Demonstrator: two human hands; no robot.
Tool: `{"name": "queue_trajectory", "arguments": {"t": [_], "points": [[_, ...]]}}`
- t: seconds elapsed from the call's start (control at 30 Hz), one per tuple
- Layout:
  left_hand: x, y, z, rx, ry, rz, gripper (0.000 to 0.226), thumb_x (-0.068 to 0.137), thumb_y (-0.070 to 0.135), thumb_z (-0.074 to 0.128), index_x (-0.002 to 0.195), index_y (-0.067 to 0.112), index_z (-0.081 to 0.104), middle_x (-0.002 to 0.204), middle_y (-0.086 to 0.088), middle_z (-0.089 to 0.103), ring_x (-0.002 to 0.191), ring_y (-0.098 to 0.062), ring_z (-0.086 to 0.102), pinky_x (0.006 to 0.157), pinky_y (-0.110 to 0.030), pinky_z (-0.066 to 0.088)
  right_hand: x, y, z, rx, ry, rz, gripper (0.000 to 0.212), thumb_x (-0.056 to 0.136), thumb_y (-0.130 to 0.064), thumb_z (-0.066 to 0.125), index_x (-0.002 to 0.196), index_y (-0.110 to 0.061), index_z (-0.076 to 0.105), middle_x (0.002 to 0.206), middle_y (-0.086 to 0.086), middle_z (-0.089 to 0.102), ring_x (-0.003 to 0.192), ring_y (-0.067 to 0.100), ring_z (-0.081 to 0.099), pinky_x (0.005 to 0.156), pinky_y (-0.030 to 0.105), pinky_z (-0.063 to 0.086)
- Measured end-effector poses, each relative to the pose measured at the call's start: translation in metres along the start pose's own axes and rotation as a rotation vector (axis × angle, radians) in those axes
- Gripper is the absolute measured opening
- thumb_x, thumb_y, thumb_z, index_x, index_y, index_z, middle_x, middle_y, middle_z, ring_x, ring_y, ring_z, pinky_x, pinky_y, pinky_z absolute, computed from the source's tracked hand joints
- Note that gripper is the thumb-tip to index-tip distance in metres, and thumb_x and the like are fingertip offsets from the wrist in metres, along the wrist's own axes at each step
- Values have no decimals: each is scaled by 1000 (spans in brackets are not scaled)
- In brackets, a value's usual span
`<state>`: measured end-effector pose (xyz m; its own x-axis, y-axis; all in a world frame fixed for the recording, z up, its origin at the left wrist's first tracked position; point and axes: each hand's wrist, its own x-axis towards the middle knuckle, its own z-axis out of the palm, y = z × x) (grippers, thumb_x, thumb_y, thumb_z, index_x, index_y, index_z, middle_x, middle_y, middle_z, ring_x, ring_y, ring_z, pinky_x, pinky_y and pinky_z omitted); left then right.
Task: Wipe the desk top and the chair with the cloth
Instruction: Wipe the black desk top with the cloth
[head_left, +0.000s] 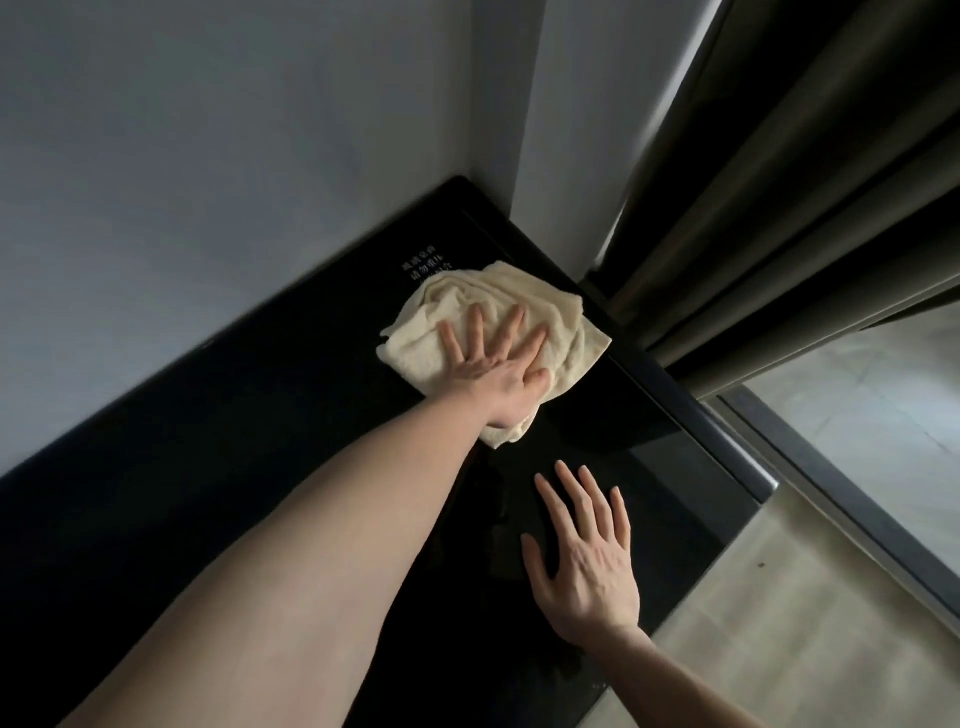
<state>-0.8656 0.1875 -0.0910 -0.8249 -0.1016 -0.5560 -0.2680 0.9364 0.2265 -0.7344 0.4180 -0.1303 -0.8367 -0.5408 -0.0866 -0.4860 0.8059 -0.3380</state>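
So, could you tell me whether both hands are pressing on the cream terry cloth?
No, only the left hand presses the cream terry cloth; the right hand lies flat on the glossy black desk top.

The left hand (493, 364) presses flat on a cream cloth (493, 332), fingers (475, 322) spread, near the far corner of the glossy black tabletop (208, 441). The right hand (587, 561) rests open on the tabletop closer in, apart from the cloth. White lettering (423, 270) shows just beyond the cloth. Curtains (779, 208) hang at the right.

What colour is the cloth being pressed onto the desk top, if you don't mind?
The cloth is pale cream, plain; the head view shows it.
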Motion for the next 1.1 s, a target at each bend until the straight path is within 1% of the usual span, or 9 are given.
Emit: {"name": "queue_trajectory", "arguments": {"t": [0.23, 0.5, 0.6, 0.7, 0.8, 0.87, 0.93, 1.0, 1.1], "points": [[27, 19, -9, 66, 26, 30, 64, 105, 62, 11, 158, 49, -22, 165, 10, -39, 148, -43, -40, 113, -74, -19, -1, 4, 3, 35, 22, -11, 67, 101, -50, 54, 163, -28, 41, 173, -4, 28, 165, 21, 12, 131, 57, 12], [-12, 5, 9, 60, -19, 79, 64, 105, 58, 15, 158, 52, -20, 162, 15, -42, 147, -33, -44, 117, -67, -24, 0, 3, 0, 95, 64, 4, 70, 101, -51, 54, 162, -22, 40, 170, -1, 34, 163, 20, 20, 131, 56, 15], [-43, -7, 24, -12, -69, 79, 62, 104, 56, 14, 158, 55, -17, 161, 21, -42, 146, -27, -46, 116, -64, -26, -2, 2, 0, 205, 114, 9, 65, 102, -46, 54, 158, -16, 42, 165, 3, 39, 157, 24, 33, 130, 56, 21], [-74, -13, 33, -103, -157, 76, 60, 105, 53, 15, 159, 55, -10, 163, 22, -37, 145, -23, -47, 117, -61, -28, -3, 1, -8, 494, 291, 142, 55, 101, -31, 59, 151, -12, 49, 156, 7, 43, 147, 20, 41, 120, 54, 41], [-98, -15, 26, -441, -256, 8, 61, 102, 58, 25, 162, 53, 14, 171, 17, -20, 153, -21, -35, 122, -59, -22, 2, -10, -25, 566, 369, 193, 55, 100, -29, 61, 150, -12, 49, 155, 9, 41, 146, 23, 40, 116, 53, 43], [-112, -16, 5, -893, -252, -48, 62, 104, 59, 35, 162, 37, 32, 175, 2, 9, 161, -24, 0, 130, -51, 2, 14, -24, -34, 520, 302, 102, 60, 100, -26, 67, 155, -15, 46, 161, 7, 38, 151, 26, 35, 121, 55, 38], [-126, -25, -17, -1198, -137, -59, 50, 111, 37, 38, 158, 19, 45, 166, -4, 37, 155, -22, 30, 124, -35, 25, 35, -43, -40, 423, 156, 27, 70, 101, -32, 68, 162, -23, 37, 171, 3, 28, 161, 23, 18, 128, 57, 25], [-140, -48, -31, -1225, 77, -135, 45, 107, 18, 42, 151, 16, 54, 156, -2, 52, 147, -19, 44, 119, -31, 35, 60, -67, -39, 300, -17, 18, 82, 101, -54, 60, 168, -34, 19, 178, 4, 9, 165, 25, -5, 131, 63, 6], [-160, -102, -22, -930, 252, -271, 52, 100, 10, 49, 148, 27, 55, 155, 3, 50, 144, -17, 46, 116, -34, 39, 91, -90, -31, 201, -254, 162, 105, 86, -89, 45, 167, -42, -2, 176, 5, -16, 160, 34, -25, 126, 66, -12]]}}
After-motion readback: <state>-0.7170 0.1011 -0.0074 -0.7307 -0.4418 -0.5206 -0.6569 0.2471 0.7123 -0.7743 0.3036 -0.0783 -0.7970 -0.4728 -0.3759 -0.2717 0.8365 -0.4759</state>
